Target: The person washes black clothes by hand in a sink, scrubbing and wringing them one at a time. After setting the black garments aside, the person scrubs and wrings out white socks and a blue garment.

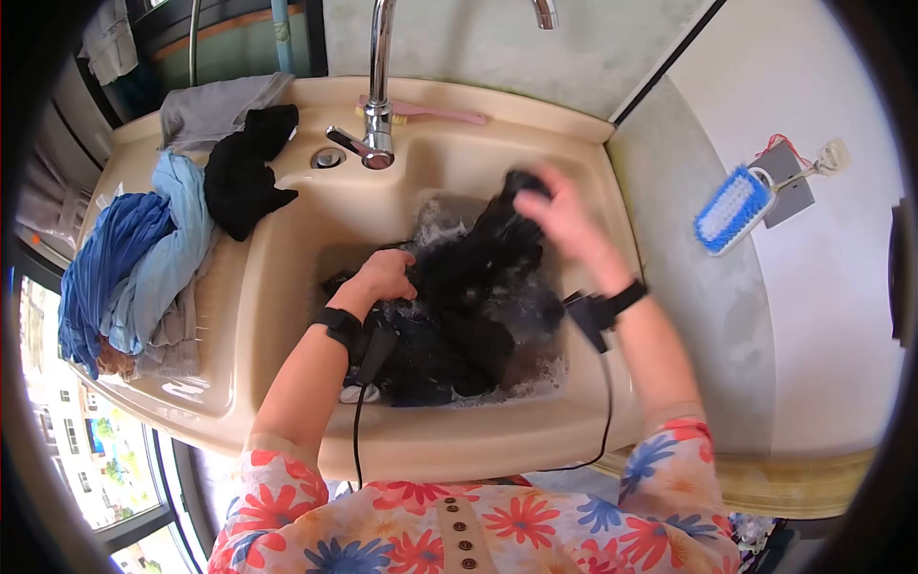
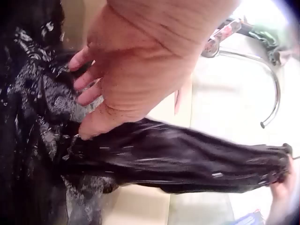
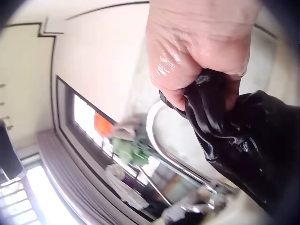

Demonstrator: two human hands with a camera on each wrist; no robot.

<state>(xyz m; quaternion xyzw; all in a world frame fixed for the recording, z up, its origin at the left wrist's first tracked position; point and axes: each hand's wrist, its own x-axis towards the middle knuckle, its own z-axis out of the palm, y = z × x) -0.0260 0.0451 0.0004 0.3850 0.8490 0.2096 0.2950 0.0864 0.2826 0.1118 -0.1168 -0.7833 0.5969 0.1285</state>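
Wet black cloth [image 1: 449, 335] lies in foamy water in the sink basin, and one end of it is raised toward the back right. My right hand [image 1: 564, 220], blurred in the head view, grips that end; in the right wrist view the fingers of the hand [image 3: 199, 51] curl round the bunched black cloth [image 3: 253, 140]. My left hand [image 1: 384, 275] rests at the cloth near the water's left side. Seen from the left wrist, that hand [image 2: 136, 70] has loosely bent, spread fingers over the wet cloth, and a length of black cloth [image 2: 187, 159] stretches from beside the thumb to the right hand.
Blue garments [image 1: 120, 263], a black cloth piece [image 1: 247, 177] and a grey cloth [image 1: 215, 107] lie on the left drainboard. A chrome faucet [image 1: 380, 96] stands behind the basin, near a pink brush [image 1: 445, 113]. A blue and white brush [image 1: 734, 210] hangs on the right wall.
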